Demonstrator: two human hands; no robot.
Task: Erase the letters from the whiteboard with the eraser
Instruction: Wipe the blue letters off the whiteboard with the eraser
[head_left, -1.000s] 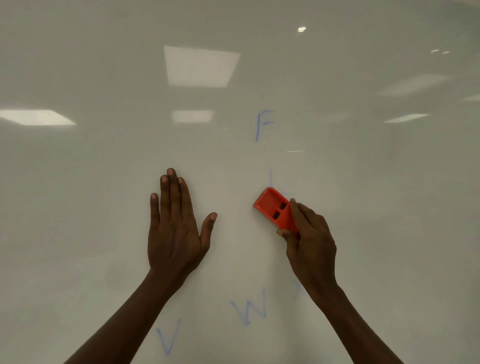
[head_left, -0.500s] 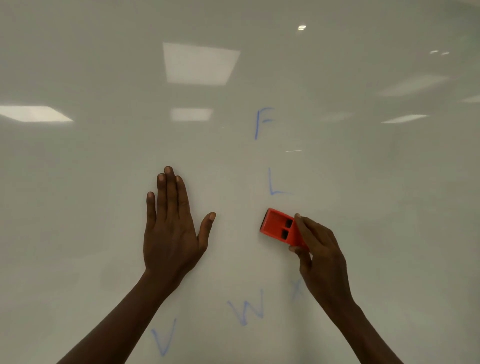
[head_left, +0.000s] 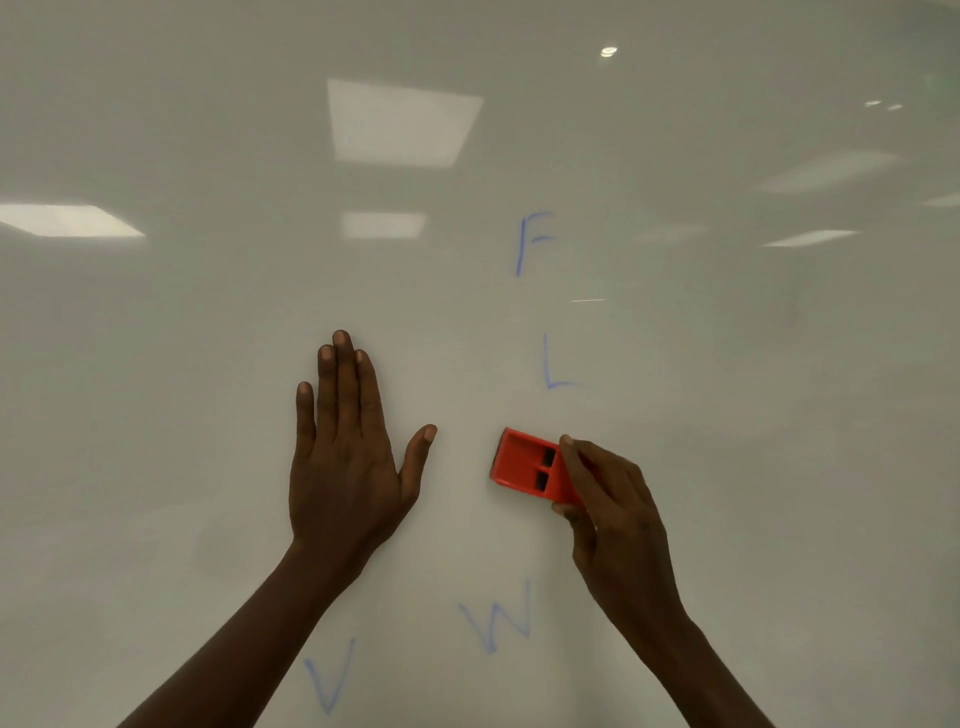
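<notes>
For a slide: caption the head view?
Right hand grips orange eraser below L; left hand flat on whiteboard.

We see little of the room except its lights, mirrored on a glossy pale surface. A large square white ceiling-panel reflection (head_left: 402, 122) glows near the top centre, with a smaller dimmer rectangular reflection (head_left: 383, 224) below it. A bright slanted panel reflection (head_left: 67, 220) lies at the far left. A small round spotlight glint (head_left: 608, 51) sits high up, and faint elongated strip-light reflections (head_left: 810, 237) spread across the right side
</notes>
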